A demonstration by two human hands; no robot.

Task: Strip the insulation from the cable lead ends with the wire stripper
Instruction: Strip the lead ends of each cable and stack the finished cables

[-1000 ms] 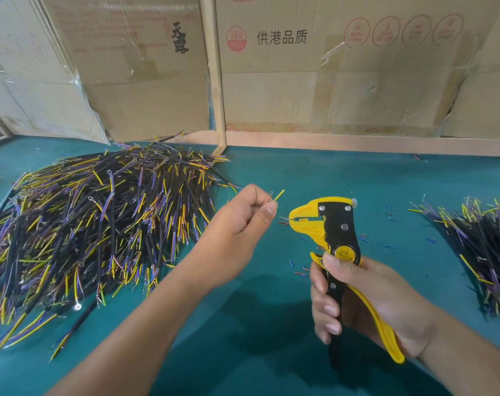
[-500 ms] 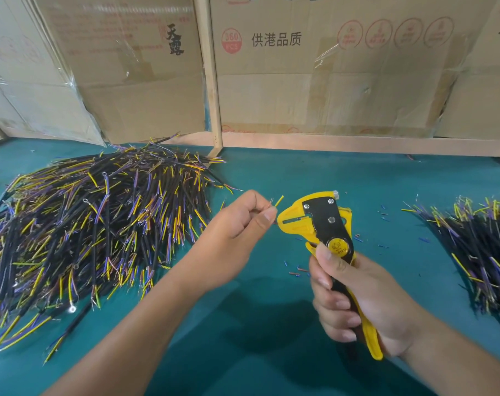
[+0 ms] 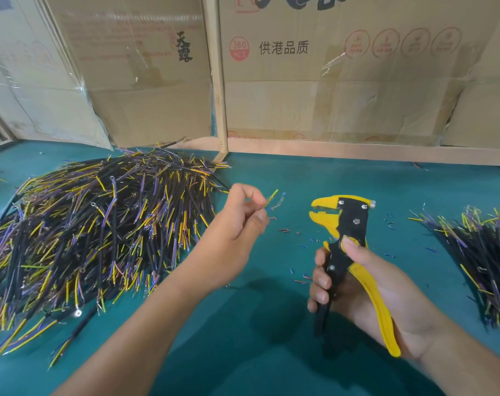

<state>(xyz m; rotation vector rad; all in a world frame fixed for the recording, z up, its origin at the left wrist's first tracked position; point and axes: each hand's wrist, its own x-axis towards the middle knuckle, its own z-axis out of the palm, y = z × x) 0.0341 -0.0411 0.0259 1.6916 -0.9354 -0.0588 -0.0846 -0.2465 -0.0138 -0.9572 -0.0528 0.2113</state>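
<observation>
**Wire ends and stripper pulled apart**

The wire ends were right at the mouth of the stripper half a second ago. Now there is a gap between them, and the stripper's mouth stands open.

The left hand (image 3: 237, 224) pinches a cable (image 3: 272, 200) between thumb and finger. Its short ends stick out up and to the right, away from the fingertips. One end is yellow, one is blue, and thin bare strands show between them.

The right hand (image 3: 357, 284) grips the handles of the wire stripper (image 3: 347, 221). The tool stands upright, handles down in the fist, and its yellow mouth points left, toward the left hand.

So the wire ends point to the right and the mouth points to the left. They face each other, near but not touching. The wire tips sit a bit higher than the mouth.

A big pile of cables (image 3: 100, 224) lies to the left of the left hand. A smaller pile (image 3: 477, 252) lies to the right of the right hand. The big pile is nearer the left hand, so I think that hand would fetch the next cable.
</observation>
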